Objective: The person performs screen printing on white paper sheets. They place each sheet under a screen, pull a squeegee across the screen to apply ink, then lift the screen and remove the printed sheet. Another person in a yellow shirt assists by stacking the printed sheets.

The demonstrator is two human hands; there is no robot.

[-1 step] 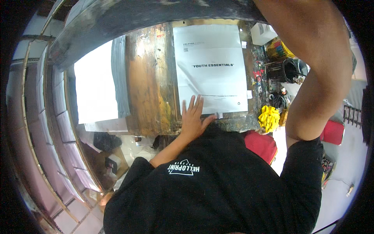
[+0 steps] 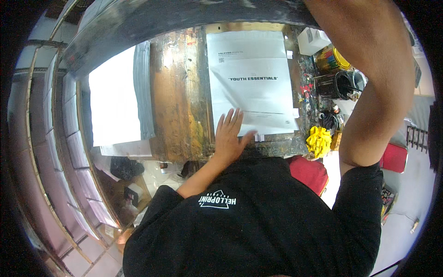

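A white plastic-looking mailing bag (image 2: 258,97) with black printing lies flat on a worn, paint-stained board (image 2: 177,97). Slanting creases run across its lower left part. On its lower left edge rests my left hand (image 2: 229,136), palm down, fingers stretched out and thumb apart, gripping nothing. Small white tabs (image 2: 296,112) stick to the board along the bag's right and bottom edges. My right arm (image 2: 380,92) is raised along the right side; its hand lies beyond the picture.
To the left sits a thick stack of white and grey sheets or bags (image 2: 115,97). A dark frame-like bar (image 2: 184,16) spans the top. Paint tubs (image 2: 344,84), a yellow crumpled cloth (image 2: 319,142) and a white box (image 2: 312,40) crowd the right edge. A red seat (image 2: 310,173) shows below.
My left hand has shifted slightly up and to the right over the bag's lower edge, its fingers closer together. The right arm stays raised.
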